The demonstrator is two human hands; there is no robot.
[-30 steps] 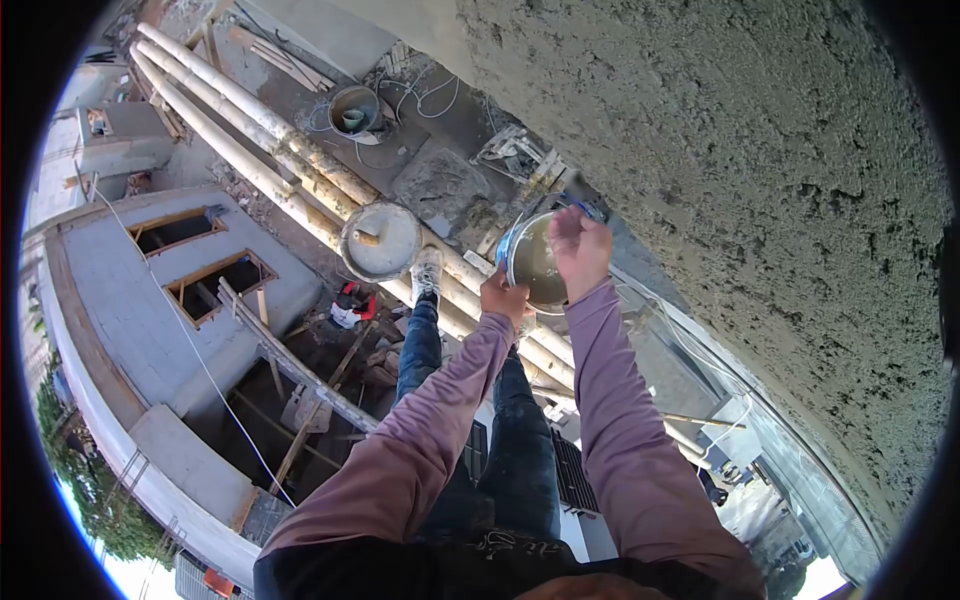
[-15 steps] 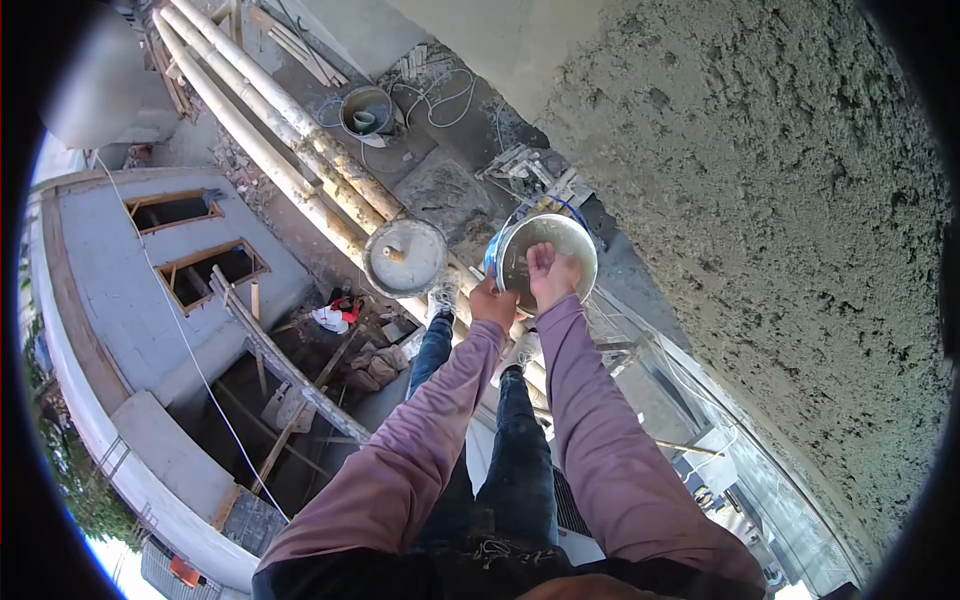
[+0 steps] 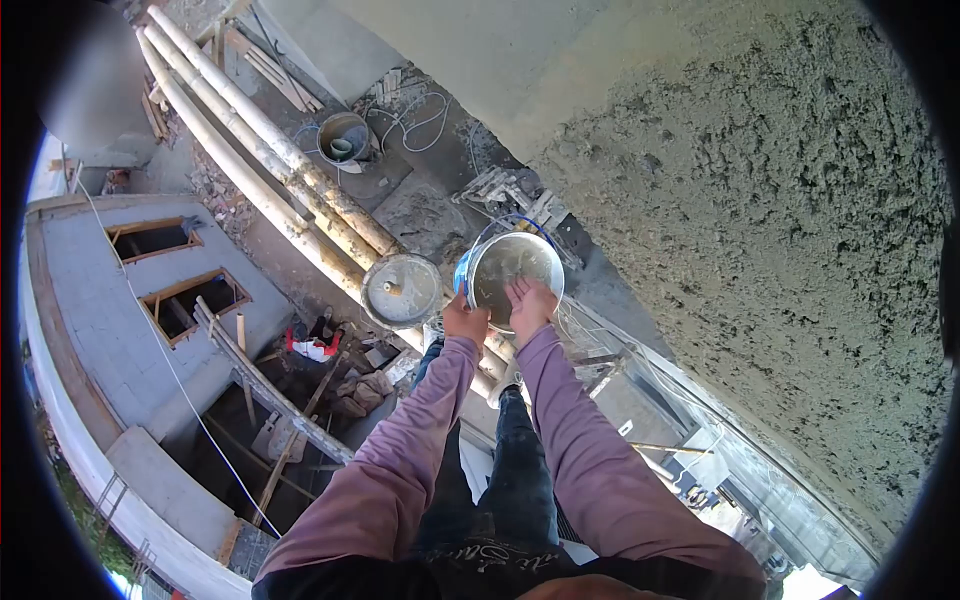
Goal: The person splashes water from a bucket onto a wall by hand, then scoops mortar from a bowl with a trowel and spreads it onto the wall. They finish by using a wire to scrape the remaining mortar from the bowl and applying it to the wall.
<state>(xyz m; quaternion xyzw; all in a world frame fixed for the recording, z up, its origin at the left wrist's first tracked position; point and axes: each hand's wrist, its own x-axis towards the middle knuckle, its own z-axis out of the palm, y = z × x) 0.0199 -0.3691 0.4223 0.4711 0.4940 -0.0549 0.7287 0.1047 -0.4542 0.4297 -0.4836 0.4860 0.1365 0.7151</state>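
A white bucket (image 3: 545,252) with blue on its outside tilts in front of me, greyish liquid in its bottom. My left hand (image 3: 466,320) is closed on the near left rim of the bucket. My right hand (image 3: 530,304) reaches over the near rim into the mouth, its fingers stretched out and nothing visible in them. Left of the bucket, a round grey mortar-stained container (image 3: 402,290) has a small yellowish stub at its middle; neither hand touches it.
Long bamboo poles (image 3: 285,160) run under my feet, high above the ground. A rough mortar-covered wall (image 3: 760,230) rises at right. Below are another bucket (image 3: 343,140), a roof (image 3: 90,300) with framed openings, and a person in red and white (image 3: 315,345).
The bucket and both hands appear slightly lower and further left as the view shifts. My right hand's fingers have turned and straightened inside the bucket; my left hand keeps its hold.
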